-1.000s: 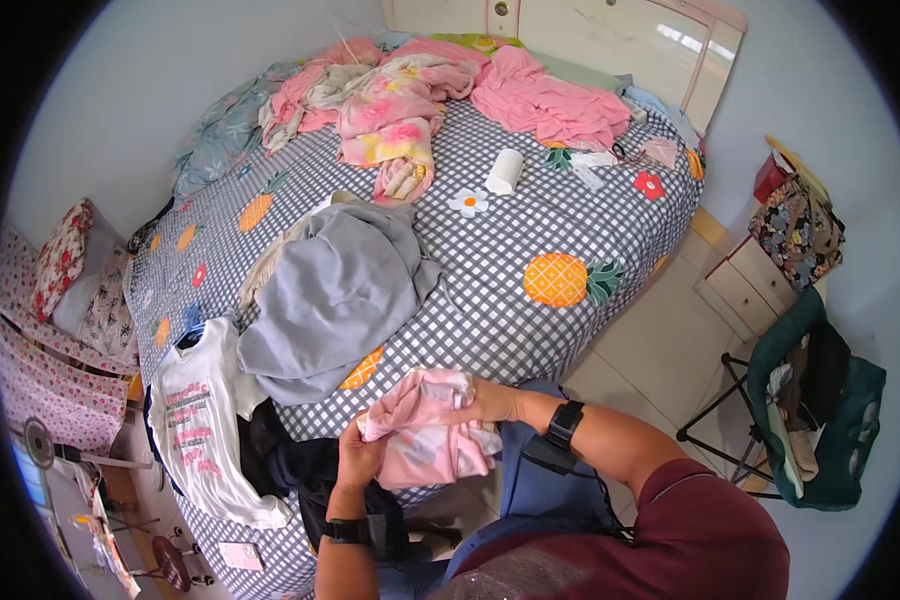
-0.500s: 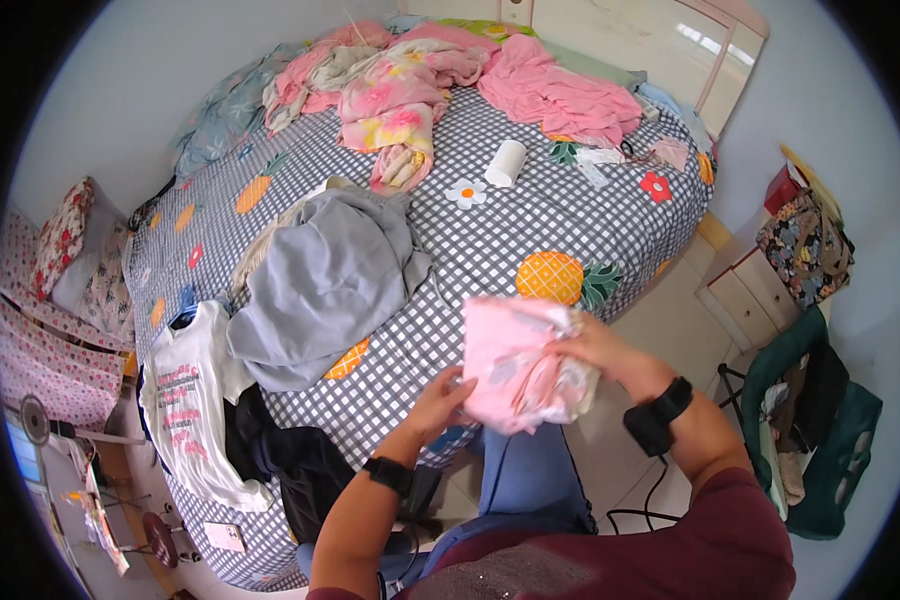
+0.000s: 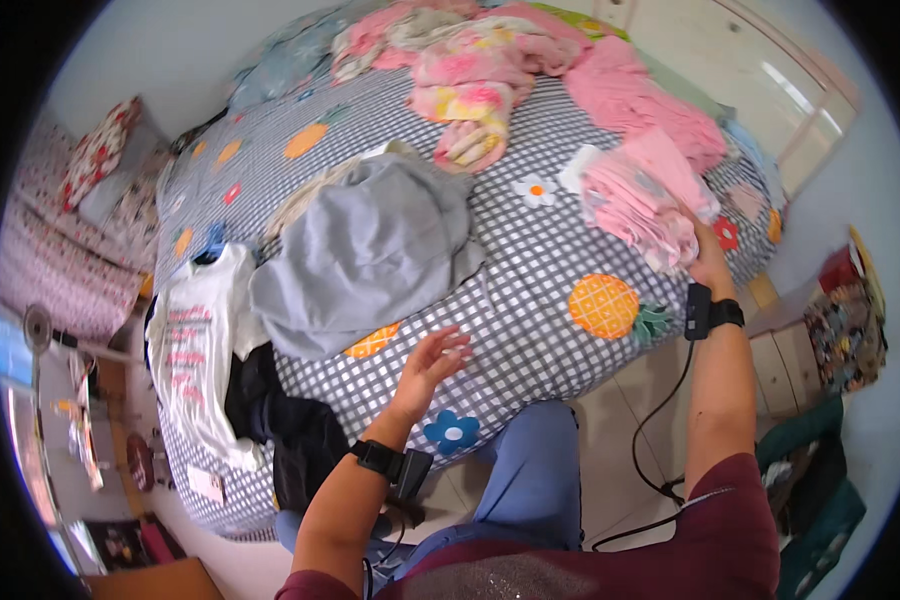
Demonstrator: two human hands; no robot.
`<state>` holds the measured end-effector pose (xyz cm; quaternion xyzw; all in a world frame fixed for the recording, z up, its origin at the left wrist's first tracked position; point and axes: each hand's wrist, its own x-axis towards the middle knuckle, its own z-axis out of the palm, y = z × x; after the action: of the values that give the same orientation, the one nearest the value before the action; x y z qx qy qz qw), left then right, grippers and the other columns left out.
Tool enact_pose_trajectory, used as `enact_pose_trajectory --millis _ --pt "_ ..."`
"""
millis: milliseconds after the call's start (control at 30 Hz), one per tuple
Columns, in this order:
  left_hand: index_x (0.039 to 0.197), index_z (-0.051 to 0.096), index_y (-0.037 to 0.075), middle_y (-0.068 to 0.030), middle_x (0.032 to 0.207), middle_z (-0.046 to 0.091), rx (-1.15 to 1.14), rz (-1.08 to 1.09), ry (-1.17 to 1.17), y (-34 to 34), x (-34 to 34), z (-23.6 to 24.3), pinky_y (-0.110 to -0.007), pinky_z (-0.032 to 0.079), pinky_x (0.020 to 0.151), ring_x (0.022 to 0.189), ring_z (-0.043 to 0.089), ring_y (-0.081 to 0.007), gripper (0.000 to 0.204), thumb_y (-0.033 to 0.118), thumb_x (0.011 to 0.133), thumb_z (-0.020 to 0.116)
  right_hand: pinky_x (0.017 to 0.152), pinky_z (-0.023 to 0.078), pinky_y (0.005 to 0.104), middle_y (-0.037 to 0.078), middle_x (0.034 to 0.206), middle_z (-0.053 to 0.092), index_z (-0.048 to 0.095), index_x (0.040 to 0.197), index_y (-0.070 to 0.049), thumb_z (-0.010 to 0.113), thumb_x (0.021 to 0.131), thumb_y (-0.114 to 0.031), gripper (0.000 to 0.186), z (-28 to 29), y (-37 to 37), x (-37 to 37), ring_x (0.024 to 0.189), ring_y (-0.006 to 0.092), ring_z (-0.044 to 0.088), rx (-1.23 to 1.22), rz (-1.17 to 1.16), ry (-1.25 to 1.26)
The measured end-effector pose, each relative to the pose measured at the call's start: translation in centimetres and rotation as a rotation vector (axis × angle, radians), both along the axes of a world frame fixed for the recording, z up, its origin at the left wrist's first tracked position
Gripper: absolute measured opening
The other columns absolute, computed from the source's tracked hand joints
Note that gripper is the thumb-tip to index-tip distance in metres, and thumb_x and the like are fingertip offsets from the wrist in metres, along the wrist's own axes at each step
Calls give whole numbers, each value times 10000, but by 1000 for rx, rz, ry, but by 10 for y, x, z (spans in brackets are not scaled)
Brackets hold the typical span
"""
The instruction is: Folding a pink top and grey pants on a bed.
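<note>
My right hand [image 3: 708, 252] grips a folded pink garment [image 3: 638, 195] with grey and white patches, out over the right part of the bed. That bundle partly covers a white roll [image 3: 576, 168]. My left hand [image 3: 433, 368] holds nothing; its fingers are apart above the checked bedspread [image 3: 530, 345]. To the left of it lies a grey sweatshirt [image 3: 370, 250], spread loosely over a cream cloth. A white T-shirt [image 3: 205, 350] with pink print and a dark garment [image 3: 295, 430] lie by the bed's near left edge.
Pink bedding [image 3: 635, 90] and a flowered blanket [image 3: 475, 85] are heaped toward the headboard [image 3: 740, 60]. A phone [image 3: 206, 485] rests at the near left corner. Right of the bed stand a small cabinet [image 3: 785, 365], a patterned bag [image 3: 842, 325] and a green chair [image 3: 820, 520].
The folded pink garment has gone from in front of my body to the far right over the bed, in my right hand. My left hand has let go of it. The view has shifted.
</note>
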<state>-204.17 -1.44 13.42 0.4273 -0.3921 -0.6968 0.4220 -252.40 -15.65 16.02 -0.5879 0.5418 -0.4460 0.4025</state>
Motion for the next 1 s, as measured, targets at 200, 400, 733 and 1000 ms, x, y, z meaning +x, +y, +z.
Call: enact_pose_trajectory --millis 200,400,733,1000 --pt "1242 440 64 -104 1158 543 176 216 43 66 70 -43 -311 454 891 1040 556 -216 377 69 875 527 927 385 409 150 1264 430 149 1418 -96 685 765 -325 875 -112 -22 -26 1105 267 468 280 -637 -263" --pt "1107 544 9 -88 1006 632 -73 305 -441 102 103 -20 -276 479 801 965 590 -159 234 60 879 529 880 415 315 167 1134 502 290 1327 31 584 796 -101 622 -144 -20 -37 1022 229 503 146 -679 -379" --pt "1375 253 204 -210 1374 218 -29 651 -1656 177 188 7 -525 191 1045 1284 176 -437 976 214 567 798 878 407 315 157 1160 486 414 1254 -11 520 790 -19 476 -108 77 75 1033 228 502 -120 -778 128" --pt "1186 453 17 -193 1088 519 54 634 -1476 205 236 -42 -410 386 915 1088 458 -366 590 121 652 682 802 448 283 90 1056 551 486 1168 -23 515 789 14 382 -96 95 173 940 184 540 -29 -322 123"
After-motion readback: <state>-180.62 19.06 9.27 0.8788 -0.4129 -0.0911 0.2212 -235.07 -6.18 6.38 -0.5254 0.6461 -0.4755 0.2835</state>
